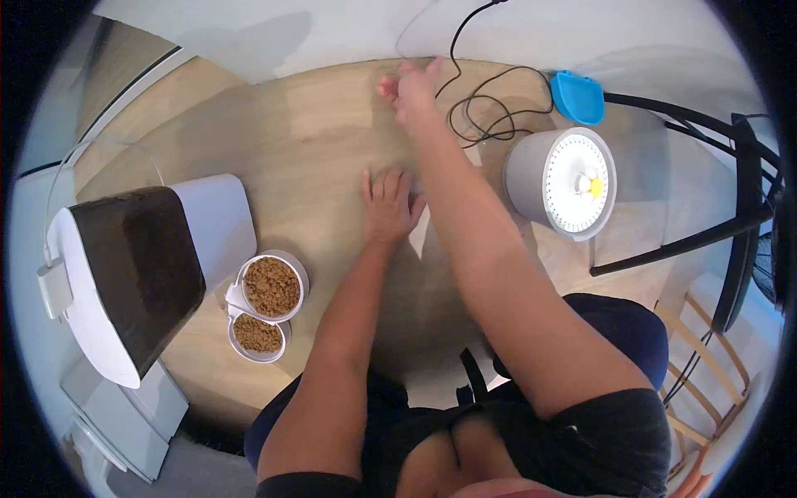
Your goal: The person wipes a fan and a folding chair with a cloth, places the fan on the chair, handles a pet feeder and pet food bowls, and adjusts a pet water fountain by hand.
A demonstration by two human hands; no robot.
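Observation:
My left hand [388, 207] lies flat on the wood-look floor [307, 149], palm down with its fingers spread. Farther out, my right hand [413, 91] reaches close to the foot of the wall. Its fingers point apart, some bent, and I see nothing held in them. A black cable [502, 108] lies in loose loops just right of that hand and runs up the wall. Beyond my right forearm stands a grey-white round pet fountain [531, 178] with a white disc top and a yellow centre. A blue plastic tray [579, 98] sits behind it.
On the left stands a white pet feeder [220, 220] with a dark translucent top. Beside it, a double bowl [305, 282] holds brown kibble [272, 287]. Black curved chair legs [681, 241] are at the right, with a wooden rack [706, 365] below. The white wall [332, 33] bounds the far side.

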